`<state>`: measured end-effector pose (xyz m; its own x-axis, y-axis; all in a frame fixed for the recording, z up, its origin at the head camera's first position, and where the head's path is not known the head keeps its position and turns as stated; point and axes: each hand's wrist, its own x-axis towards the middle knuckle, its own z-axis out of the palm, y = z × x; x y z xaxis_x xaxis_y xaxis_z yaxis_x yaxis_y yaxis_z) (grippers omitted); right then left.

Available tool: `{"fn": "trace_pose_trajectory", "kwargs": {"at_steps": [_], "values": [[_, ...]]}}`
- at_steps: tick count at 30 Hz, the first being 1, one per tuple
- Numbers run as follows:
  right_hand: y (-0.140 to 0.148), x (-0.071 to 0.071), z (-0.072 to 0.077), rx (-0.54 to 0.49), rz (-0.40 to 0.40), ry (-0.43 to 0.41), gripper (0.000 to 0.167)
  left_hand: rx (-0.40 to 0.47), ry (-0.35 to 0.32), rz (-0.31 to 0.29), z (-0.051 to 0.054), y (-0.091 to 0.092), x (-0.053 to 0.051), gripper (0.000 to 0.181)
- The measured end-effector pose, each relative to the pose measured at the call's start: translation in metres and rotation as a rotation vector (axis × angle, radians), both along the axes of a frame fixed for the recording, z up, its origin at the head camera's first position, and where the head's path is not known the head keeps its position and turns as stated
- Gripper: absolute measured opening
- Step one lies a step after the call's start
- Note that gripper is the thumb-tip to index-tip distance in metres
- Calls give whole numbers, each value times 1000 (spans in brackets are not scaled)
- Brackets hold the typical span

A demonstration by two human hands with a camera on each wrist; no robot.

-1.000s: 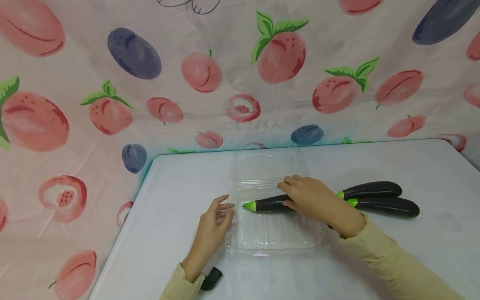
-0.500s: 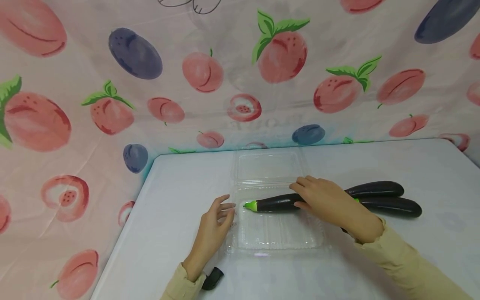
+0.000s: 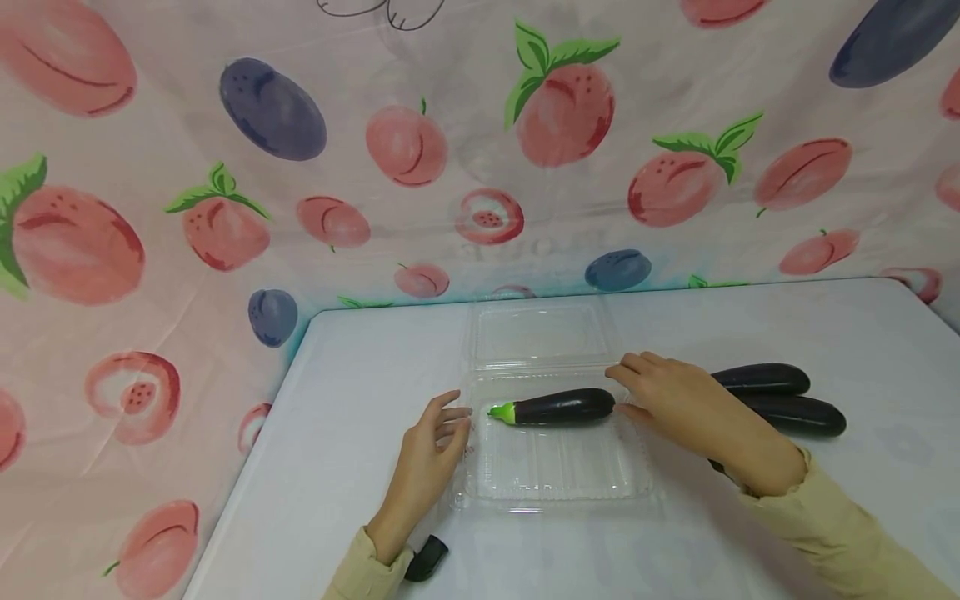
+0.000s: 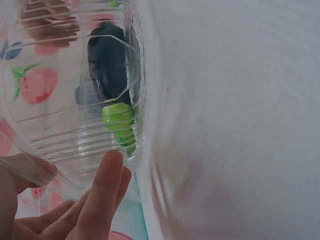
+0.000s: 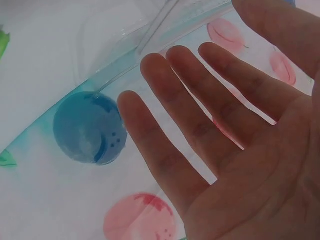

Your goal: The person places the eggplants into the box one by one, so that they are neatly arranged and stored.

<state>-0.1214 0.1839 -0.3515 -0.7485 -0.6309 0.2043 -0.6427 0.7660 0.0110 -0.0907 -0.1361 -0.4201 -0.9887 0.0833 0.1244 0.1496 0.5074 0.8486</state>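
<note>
An eggplant (image 3: 566, 407) with a green stem lies in the back half of a clear plastic clamshell box (image 3: 555, 492), its stem pointing left. At the box's left side, my left hand (image 3: 426, 454) touches the rim with straight fingers. Through the ribbed plastic wall (image 4: 60, 125) the left wrist view shows the eggplant (image 4: 107, 65). Just past the eggplant's round end is my right hand (image 3: 678, 404), holding nothing. Its fingers (image 5: 170, 120) are straight and spread in the right wrist view. Two more eggplants (image 3: 795, 414) lie to the right, their stem ends hidden behind this hand.
The box's lid (image 3: 540, 333) lies folded back toward the fruit-print cloth (image 3: 420, 67) behind the white table (image 3: 360, 358). Black wrist gear (image 3: 426, 558) sits by the left sleeve.
My right hand has let go of the eggplant in the box and moved right, away from it. The left hand and the box have stayed in place.
</note>
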Motion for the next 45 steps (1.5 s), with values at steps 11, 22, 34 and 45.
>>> {"fn": "trace_pose_trajectory", "kwargs": {"at_steps": [11, 22, 34, 45], "values": [[16, 6, -1, -27, -23, 13, 39, -2, -9, 0, 0, 1, 0, 44], [34, 10, -4, -27, -89, -23, 40, -9, 3, 0, 0, 0, 0, 43], [55, 9, -16, -27, -81, -5, 40, -2, 13, -5, 2, 0, 0, 43], [74, 10, -27, -42, -121, -44, 39, 7, -6, -11, 1, 1, 0, 44]]}}
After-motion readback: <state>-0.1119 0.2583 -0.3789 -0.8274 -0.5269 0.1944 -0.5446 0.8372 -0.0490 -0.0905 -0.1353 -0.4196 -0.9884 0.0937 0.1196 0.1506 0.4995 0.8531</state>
